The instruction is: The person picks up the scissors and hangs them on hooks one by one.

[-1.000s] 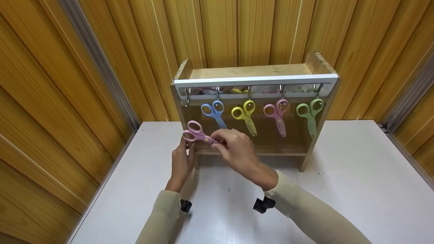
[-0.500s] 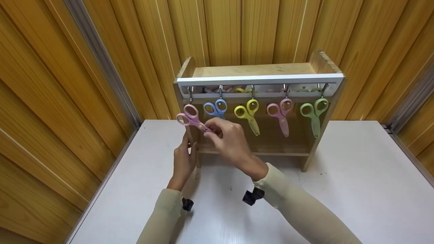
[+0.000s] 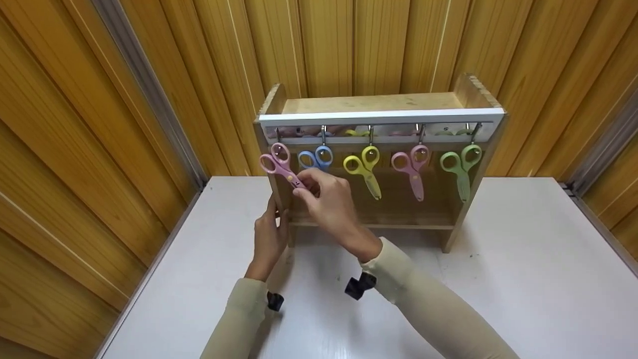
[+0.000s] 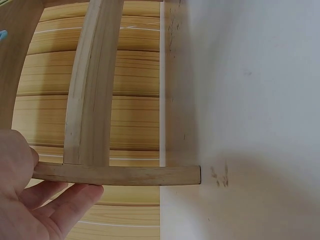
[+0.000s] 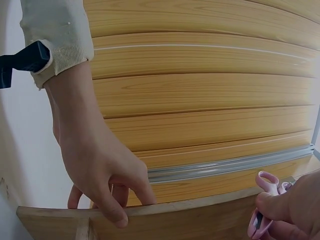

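My right hand (image 3: 329,204) pinches pink scissors (image 3: 290,178) by the blade end, between thumb and fingers. The handle loops point up and left. Their upper loop lies at the leftmost hook (image 3: 278,132), and a bit of metal shows inside it. With my left hand (image 3: 269,237) I grip the left side panel of the wooden rack (image 3: 369,102). In the left wrist view, the left fingers (image 4: 75,205) lie along that panel's edge. The right wrist view shows the scissors' loops (image 5: 267,181) beside the panel. My right fingers cover the blades.
Blue scissors (image 3: 319,157), yellow scissors (image 3: 366,172), another pink pair of scissors (image 3: 412,172) and green scissors (image 3: 461,169) hang from the other hooks. My right hand partly hides the blue pair. The rack stands on a white table (image 3: 538,259), with wood-panelled walls (image 3: 329,50) behind.
My right hand has carried the pink scissors up and left, from in front of the rack to the leftmost hook. My left hand stays on the side panel.
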Demonstrator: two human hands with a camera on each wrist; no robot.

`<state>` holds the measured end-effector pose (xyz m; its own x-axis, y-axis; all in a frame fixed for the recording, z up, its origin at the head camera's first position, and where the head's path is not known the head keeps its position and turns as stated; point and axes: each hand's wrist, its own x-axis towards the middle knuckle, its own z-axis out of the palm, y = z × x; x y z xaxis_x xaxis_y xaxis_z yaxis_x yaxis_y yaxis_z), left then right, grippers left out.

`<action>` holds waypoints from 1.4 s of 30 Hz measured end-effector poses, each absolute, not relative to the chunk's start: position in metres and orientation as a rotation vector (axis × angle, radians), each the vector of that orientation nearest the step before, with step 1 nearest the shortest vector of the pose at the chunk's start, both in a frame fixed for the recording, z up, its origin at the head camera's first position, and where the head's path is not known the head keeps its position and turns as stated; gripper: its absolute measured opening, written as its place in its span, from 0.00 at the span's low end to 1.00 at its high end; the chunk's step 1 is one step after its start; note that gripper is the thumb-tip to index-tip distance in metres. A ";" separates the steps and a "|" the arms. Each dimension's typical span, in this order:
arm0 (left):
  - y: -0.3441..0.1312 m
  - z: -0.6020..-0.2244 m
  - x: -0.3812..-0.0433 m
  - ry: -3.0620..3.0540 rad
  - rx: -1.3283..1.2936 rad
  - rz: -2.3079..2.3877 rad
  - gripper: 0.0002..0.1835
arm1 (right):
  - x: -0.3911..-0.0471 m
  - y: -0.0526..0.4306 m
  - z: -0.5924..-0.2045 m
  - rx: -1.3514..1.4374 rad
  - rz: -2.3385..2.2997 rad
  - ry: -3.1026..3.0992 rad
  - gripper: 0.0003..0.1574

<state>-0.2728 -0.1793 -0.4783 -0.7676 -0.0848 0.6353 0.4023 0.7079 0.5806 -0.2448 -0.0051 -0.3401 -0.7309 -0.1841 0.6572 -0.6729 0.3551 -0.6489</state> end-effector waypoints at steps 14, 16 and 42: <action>-0.179 -0.477 -0.273 -2.257 -0.250 -0.947 0.28 | -0.244 -0.011 -0.350 0.682 1.283 -2.148 0.09; -0.179 -0.477 -0.273 -2.255 -0.255 -0.952 0.28 | -0.244 -0.012 -0.351 0.675 1.277 -2.146 0.09; -0.181 -0.481 -0.275 -2.215 -0.292 -1.009 0.28 | -0.246 -0.016 -0.392 0.555 1.363 -2.105 0.04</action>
<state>-0.2753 -0.1811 -0.4813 -0.7459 -0.0712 0.6623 0.4529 0.6749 0.5826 -0.2460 -0.0160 -0.3919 -0.7544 -0.0385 0.6553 -0.6136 0.3959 -0.6832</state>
